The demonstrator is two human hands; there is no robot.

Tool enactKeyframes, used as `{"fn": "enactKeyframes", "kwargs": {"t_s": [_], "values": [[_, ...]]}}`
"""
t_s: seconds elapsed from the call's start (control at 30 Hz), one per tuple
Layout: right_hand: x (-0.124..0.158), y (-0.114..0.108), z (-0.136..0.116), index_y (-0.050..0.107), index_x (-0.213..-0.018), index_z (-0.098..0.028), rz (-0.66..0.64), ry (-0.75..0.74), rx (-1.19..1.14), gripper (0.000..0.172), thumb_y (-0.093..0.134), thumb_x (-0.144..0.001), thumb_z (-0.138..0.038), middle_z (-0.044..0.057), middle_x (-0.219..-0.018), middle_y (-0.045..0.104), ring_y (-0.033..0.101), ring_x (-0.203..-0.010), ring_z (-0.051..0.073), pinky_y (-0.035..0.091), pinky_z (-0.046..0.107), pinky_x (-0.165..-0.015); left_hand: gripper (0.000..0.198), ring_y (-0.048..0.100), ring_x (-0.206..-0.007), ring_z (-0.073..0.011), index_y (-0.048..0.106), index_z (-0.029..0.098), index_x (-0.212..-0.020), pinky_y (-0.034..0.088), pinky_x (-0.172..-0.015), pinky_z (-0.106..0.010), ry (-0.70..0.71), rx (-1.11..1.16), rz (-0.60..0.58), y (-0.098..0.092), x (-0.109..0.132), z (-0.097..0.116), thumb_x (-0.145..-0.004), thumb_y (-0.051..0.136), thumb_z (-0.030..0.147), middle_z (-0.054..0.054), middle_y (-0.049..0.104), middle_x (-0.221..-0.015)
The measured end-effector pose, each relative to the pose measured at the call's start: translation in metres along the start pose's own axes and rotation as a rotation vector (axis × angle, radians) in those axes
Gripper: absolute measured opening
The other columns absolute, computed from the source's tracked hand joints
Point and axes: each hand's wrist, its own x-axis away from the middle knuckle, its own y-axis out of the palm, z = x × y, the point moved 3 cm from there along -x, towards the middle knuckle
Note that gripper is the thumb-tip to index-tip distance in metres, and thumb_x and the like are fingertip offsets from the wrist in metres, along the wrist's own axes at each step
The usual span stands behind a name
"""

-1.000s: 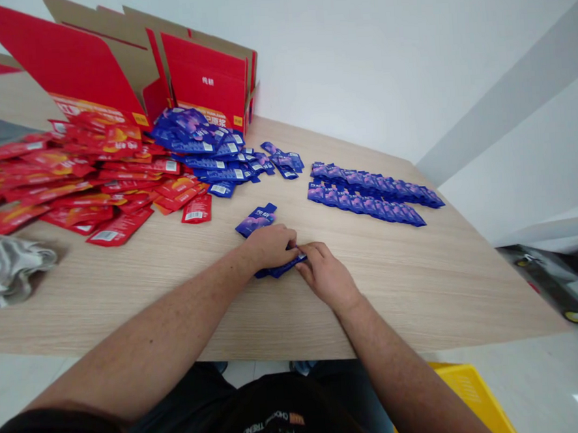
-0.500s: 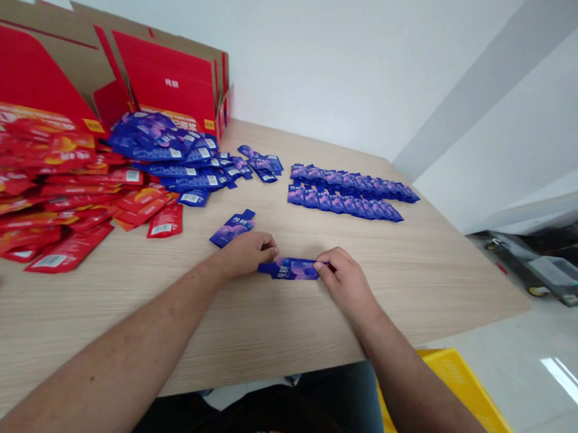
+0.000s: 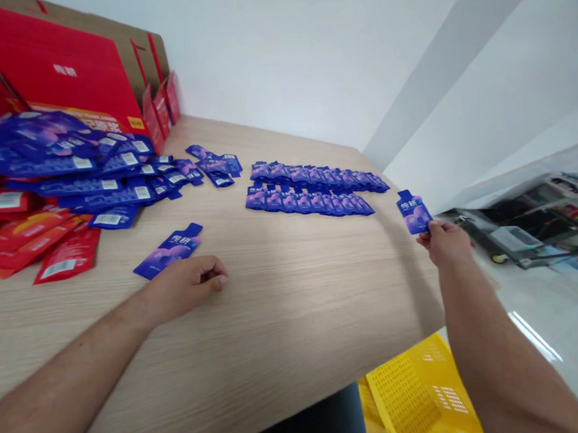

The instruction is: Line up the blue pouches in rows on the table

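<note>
Live from the rig: my right hand [image 3: 445, 243] is out at about 3 o'clock, just beyond the edge of the pale wood-grain table [image 3: 294, 294], closed on a glossy blue foil sachet with a narrow spout-shaped top [image 3: 413, 213], which stands upright between thumb and fingers. My left hand [image 3: 188, 287] rests on the table around 9 o'clock, loosely curled and gripping nothing. Just beside it, a second flat blue foil sachet [image 3: 167, 251] lies at a slant on the wood, not held.

Across the surface at 12 o'clock, two neat, overlapping rows of blue sachets [image 3: 311, 189] run side by side, with a small loose cluster of blue sachets [image 3: 212, 165] to their left. At 10 o'clock sits a big jumbled heap of blue sachets [image 3: 65, 166], and glossy red foil sachets [image 3: 41, 252] spill out at its near edge. Behind them, an opened red-and-kraft cardboard carton [image 3: 59, 74] stands against the plain white wall [image 3: 309, 58].

Down at 5 o'clock, a perforated yellow plastic crate [image 3: 417, 391] sits on the pale glossy floor [image 3: 562, 356]. Out at 3 o'clock beyond the table, a low dark rack [image 3: 515, 236] holds items too blurred to make out.
</note>
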Motion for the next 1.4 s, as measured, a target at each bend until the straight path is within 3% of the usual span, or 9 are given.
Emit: {"fn": "enactKeyframes", "kwargs": {"t_s": [0.1,0.2,0.4,0.53,0.7,0.87,1.1,1.3,1.4], "values": [[-0.041,0.010,0.013,0.058,-0.086,-0.018,0.046,0.179,0.147,0.010,0.053,-0.095,-0.017,-0.003,-0.061,0.053,0.054,-0.048,0.009,0.056,0.024,-0.057,0.043,0.062,-0.069,-0.0209,0.069,0.021,-0.089,0.042,-0.065,-0.030,-0.039,-0.001,0.005,0.000,0.001,-0.003,-0.081,0.050,0.058,-0.001,0.068,-0.072],[-0.066,0.036,0.023,0.062,-0.097,-0.016,-0.013,0.246,0.249,0.010,0.051,-0.096,-0.015,0.001,-0.065,0.057,0.057,-0.051,0.011,0.057,0.026,-0.060,0.045,0.065,-0.073,-0.0225,0.070,0.023,-0.089,0.045,-0.069,-0.031,-0.057,-0.011,-0.009,0.001,0.001,-0.009,-0.081,0.048,0.062,-0.001,0.070,-0.076],[-0.093,0.092,0.037,0.070,-0.111,-0.016,-0.107,0.236,0.392,0.021,0.057,-0.095,-0.019,0.008,-0.069,0.069,0.065,-0.054,0.016,0.054,0.026,-0.054,0.044,0.068,-0.082,-0.0233,0.072,0.027,-0.085,0.049,-0.076,-0.030,-0.047,0.014,-0.002,0.002,0.002,-0.019,-0.083,0.049,0.064,-0.001,0.073,-0.083],[-0.103,0.111,0.041,0.073,-0.116,-0.015,-0.169,0.168,0.522,0.025,0.059,-0.096,-0.022,0.006,-0.068,0.071,0.062,-0.047,0.014,0.050,0.024,-0.049,0.044,0.069,-0.084,-0.0240,0.074,0.028,-0.083,0.051,-0.078,-0.030,-0.067,0.024,0.005,0.000,0.001,-0.017,-0.080,0.050,0.066,-0.001,0.075,-0.084],[-0.105,0.119,0.038,0.077,-0.112,-0.015,-0.232,0.066,0.708,0.024,0.063,-0.093,-0.023,0.006,-0.068,0.072,0.054,-0.042,0.012,0.045,0.024,-0.047,0.046,0.069,-0.081,-0.0241,0.074,0.029,-0.081,0.051,-0.076,-0.031,-0.076,0.020,0.007,-0.001,0.001,-0.013,-0.079,0.050,0.067,-0.001,0.075,-0.082],[-0.100,0.122,0.031,0.080,-0.110,-0.016,-0.270,-0.006,0.833,0.026,0.063,-0.092,-0.026,0.007,-0.070,0.074,0.058,-0.047,0.015,0.048,0.026,-0.053,0.045,0.069,-0.082,-0.0246,0.074,0.029,-0.080,0.052,-0.077,-0.032,-0.082,0.028,0.008,-0.001,0.000,-0.013,-0.078,0.051,0.067,-0.001,0.075,-0.082],[-0.091,0.125,0.023,0.082,-0.107,-0.014,-0.266,-0.109,0.906,0.029,0.064,-0.091,-0.028,0.012,-0.080,0.077,0.070,-0.074,0.022,0.052,0.029,-0.070,0.037,0.068,-0.082,-0.0263,0.076,0.034,-0.079,0.051,-0.079,-0.035,-0.094,0.062,0.028,-0.002,0.002,-0.011,-0.078,0.055,0.064,0.000,0.076,-0.081],[-0.086,0.129,0.020,0.083,-0.096,-0.014,-0.245,-0.171,0.890,0.023,0.066,-0.087,-0.026,0.015,-0.098,0.079,0.071,-0.096,0.025,0.051,0.030,-0.084,0.036,0.068,-0.085,-0.0265,0.076,0.032,-0.081,0.050,-0.080,-0.035,-0.097,0.077,0.032,0.000,0.002,-0.017,-0.078,0.057,0.063,0.000,0.076,-0.085],[-0.080,0.126,0.017,0.081,-0.107,-0.012,-0.197,-0.174,0.842,0.029,0.064,-0.087,-0.024,0.016,-0.105,0.078,0.071,-0.099,0.025,0.051,0.030,-0.088,0.036,0.068,-0.084,-0.0252,0.075,0.030,-0.083,0.049,-0.079,-0.033,-0.077,0.068,0.021,0.001,0.001,-0.020,-0.081,0.057,0.061,0.000,0.075,-0.084]]}}
